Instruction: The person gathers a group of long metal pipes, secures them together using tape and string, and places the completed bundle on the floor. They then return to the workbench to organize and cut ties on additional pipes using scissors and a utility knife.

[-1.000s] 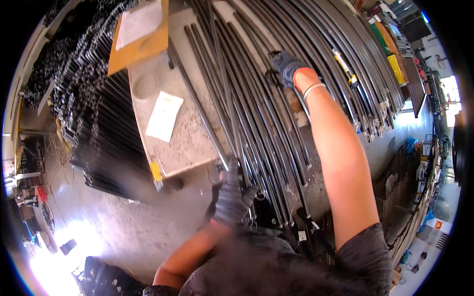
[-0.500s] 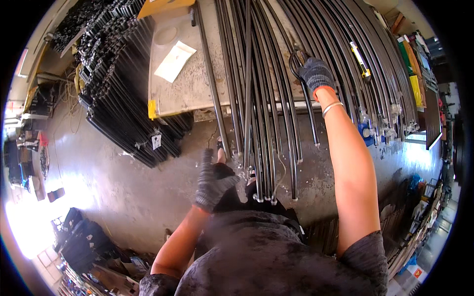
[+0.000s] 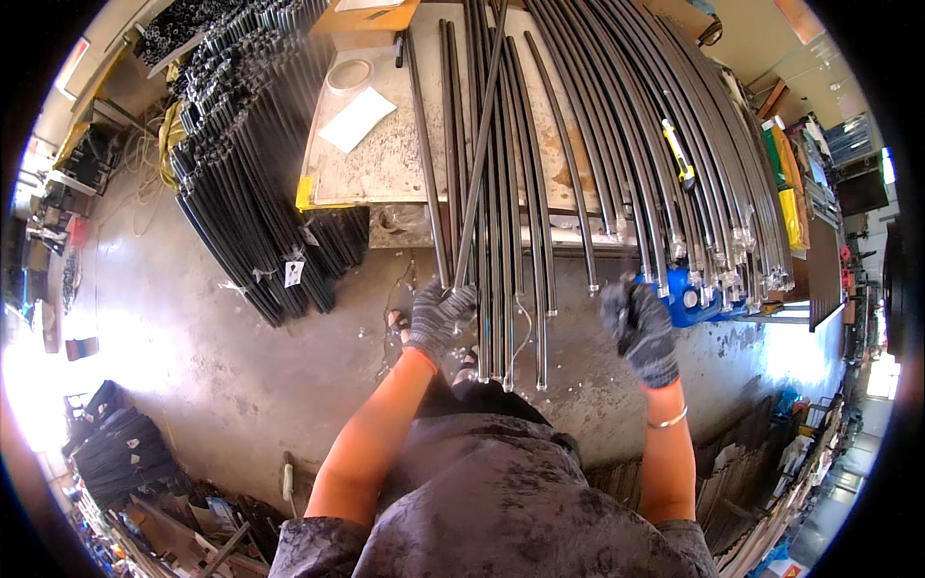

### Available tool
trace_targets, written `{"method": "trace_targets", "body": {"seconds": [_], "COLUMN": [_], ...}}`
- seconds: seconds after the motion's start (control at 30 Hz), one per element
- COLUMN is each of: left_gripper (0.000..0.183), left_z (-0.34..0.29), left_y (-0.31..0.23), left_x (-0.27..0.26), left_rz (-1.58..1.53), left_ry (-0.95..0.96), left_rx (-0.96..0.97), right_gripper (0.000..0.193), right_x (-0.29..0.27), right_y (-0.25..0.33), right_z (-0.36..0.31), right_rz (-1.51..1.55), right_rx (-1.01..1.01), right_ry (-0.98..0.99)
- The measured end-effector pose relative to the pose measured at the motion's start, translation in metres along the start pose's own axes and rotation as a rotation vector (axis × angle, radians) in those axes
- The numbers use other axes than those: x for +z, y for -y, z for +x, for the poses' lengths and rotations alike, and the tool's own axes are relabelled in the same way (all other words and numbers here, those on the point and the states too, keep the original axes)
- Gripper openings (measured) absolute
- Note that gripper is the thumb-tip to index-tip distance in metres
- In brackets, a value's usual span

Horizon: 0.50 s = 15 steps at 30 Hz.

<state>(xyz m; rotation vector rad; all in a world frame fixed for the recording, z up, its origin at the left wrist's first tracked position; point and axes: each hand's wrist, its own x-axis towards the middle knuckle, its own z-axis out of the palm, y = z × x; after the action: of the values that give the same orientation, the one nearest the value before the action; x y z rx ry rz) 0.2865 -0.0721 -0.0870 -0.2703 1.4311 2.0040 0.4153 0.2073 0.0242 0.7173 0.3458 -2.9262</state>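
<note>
Rod (image 3: 479,144): dark tube, now lifted slantwise over the bundle at our workbench's (image 3: 385,173) near edge.
Left hand (image 3: 438,313): gloved, clenched round its lower end.
Right hand (image 3: 641,328): withdrawn from the tubes, curled, seemingly empty.

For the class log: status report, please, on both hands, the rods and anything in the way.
Left hand gripping one long black rod near its end. Right hand closed, apart from the rods. Rod lies slanted over the rod bundle overhanging the table.

Black rods (image 3: 501,193), grey gloves (image 3: 438,313), yellow knife (image 3: 677,154).
</note>
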Motion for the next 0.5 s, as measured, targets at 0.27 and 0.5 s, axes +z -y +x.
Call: {"method": "trace_targets", "body": {"seconds": [0.27,0.5], "left_gripper": [0.019,0.019], "left_z": [-0.028,-0.027], "left_y": [-0.039,0.006], "left_x": [0.007,-0.021], "left_rz": [0.017,-0.371], "left_ry": [-0.069,-0.017], "left_rx": [-0.258,-0.278], "right_gripper": [0.015,0.017], "right_x": [-0.017,0.024], "right_y": [-0.059,-0.059], "right_z": [-0.022,0.016], "right_rz": [-1.736,-1.562], "right_rx": [-0.010,0.558], "right_ry": [-0.086,0.079]}}
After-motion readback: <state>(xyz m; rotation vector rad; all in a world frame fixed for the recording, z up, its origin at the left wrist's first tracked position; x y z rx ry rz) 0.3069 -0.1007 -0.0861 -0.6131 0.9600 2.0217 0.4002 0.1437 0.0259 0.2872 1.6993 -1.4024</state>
